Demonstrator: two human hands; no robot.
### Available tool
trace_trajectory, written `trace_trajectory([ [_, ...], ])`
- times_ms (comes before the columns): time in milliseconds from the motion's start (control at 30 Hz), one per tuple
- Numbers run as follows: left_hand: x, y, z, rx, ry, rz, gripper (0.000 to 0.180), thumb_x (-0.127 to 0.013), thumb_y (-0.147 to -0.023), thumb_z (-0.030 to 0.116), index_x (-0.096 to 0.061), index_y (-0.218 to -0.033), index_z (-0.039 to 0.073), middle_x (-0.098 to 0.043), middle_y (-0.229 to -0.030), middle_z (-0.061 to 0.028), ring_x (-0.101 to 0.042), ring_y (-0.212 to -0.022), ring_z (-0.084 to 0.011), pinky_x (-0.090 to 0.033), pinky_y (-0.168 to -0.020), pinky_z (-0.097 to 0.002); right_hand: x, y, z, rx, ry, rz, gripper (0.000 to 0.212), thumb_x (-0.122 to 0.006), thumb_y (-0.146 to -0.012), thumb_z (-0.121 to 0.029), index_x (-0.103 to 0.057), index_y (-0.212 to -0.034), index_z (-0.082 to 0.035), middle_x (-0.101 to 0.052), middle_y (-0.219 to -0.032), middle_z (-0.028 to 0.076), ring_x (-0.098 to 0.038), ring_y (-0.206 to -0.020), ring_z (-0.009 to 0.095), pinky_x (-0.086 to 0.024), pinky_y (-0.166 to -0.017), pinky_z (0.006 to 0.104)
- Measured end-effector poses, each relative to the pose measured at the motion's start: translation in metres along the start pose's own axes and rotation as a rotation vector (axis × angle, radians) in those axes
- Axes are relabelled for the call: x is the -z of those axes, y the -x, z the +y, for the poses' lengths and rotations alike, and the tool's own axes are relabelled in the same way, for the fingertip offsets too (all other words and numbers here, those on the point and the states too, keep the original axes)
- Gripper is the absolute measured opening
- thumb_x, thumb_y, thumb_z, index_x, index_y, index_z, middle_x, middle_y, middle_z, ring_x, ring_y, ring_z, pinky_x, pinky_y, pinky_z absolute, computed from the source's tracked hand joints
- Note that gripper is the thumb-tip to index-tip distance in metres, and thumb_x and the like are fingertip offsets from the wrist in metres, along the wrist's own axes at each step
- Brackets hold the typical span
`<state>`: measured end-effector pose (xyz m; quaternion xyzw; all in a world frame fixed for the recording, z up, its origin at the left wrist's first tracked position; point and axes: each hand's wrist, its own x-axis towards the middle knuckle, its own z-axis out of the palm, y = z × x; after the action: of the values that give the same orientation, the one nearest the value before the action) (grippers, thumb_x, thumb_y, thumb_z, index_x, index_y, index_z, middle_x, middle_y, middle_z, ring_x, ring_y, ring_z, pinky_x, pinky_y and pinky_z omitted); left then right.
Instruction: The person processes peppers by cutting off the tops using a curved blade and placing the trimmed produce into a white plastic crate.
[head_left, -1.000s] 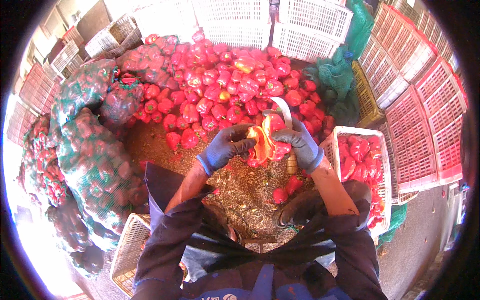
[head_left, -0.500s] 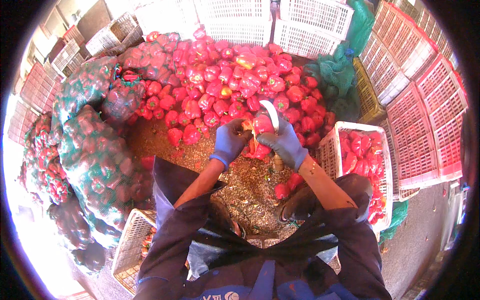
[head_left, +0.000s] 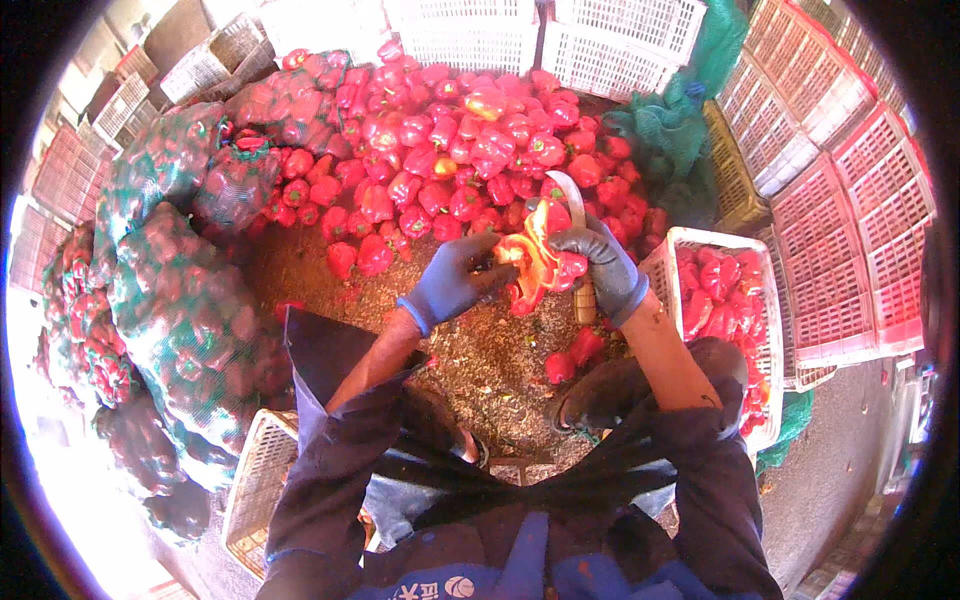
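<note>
In front of me, a red bell pepper [head_left: 540,265] is split wide, its orange inner walls facing up. My right hand [head_left: 612,268], in a blue glove with dark fingers, closes around a knife and also steadies the pepper's right side. The knife's curved pale blade [head_left: 569,192] rises above the fingers; its yellowish handle [head_left: 585,302] sticks out below them. From the left, my left hand [head_left: 455,282], gloved alike, pinches the pepper's left edge with its fingertips, partly hidden. Beyond both hands spreads a large heap of red bell peppers [head_left: 415,150].
A white crate [head_left: 672,295] of red pepper pieces stands by my right knee; another crate [head_left: 250,500] is at my left. Full green mesh sacks [head_left: 190,300] line the left. Stacked crates [head_left: 800,200] rise at right, beside green netting [head_left: 660,130]. Loose peppers [head_left: 575,355] lie between my feet.
The pepper has been spread open, showing its inside. My right hand has moved right with the knife, while my left hand has shifted slightly left and down.
</note>
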<state>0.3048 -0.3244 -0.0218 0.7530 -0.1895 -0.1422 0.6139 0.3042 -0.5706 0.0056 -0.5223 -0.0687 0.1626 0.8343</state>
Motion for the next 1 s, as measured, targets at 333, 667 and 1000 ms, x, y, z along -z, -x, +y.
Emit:
trace_trajectory([
  [333, -0.027, -0.016, -0.057, 0.082, 0.204, 0.276, 0.028, -0.074, -0.092, 0.012, -0.067, -0.115, -0.002, -0.074, -0.096, -0.0095, -0.068, -0.087, -0.0131, -0.054, -0.073, -0.0317, -0.023, 0.003, 0.027, 0.154, 0.344, 0.05, 0.054, -0.078, -0.087, -0.007, -0.058, -0.136, -0.001, -0.069, -0.11, 0.004, -0.066, -0.092, 0.012, -0.057, -0.082, 0.0296],
  [667, -0.015, -0.018, -0.079, 0.157, 0.515, 0.454, 0.02, -0.069, -0.096, 0.014, -0.068, -0.112, 0.002, -0.071, -0.091, -0.0084, -0.069, -0.071, -0.0172, -0.057, -0.06, -0.0315, -0.043, 0.012, 0.026, 0.235, 0.261, 0.139, 0.034, -0.08, -0.086, -0.012, -0.068, -0.117, -0.005, -0.073, -0.103, 0.004, -0.069, -0.09, 0.015, -0.058, -0.079, 0.0325],
  [1000, 0.034, -0.016, -0.136, 0.304, 0.351, 0.607, 0.018, -0.074, -0.092, 0.015, -0.069, -0.105, 0.004, -0.069, -0.086, -0.0047, -0.067, -0.066, -0.0152, -0.053, -0.055, -0.0295, 0.026, 0.031, -0.075, 0.196, -0.175, 0.434, 0.018, -0.068, -0.095, -0.027, -0.068, -0.109, -0.015, -0.071, -0.095, 0.0, -0.068, -0.075, 0.013, -0.053, -0.059, 0.0293],
])
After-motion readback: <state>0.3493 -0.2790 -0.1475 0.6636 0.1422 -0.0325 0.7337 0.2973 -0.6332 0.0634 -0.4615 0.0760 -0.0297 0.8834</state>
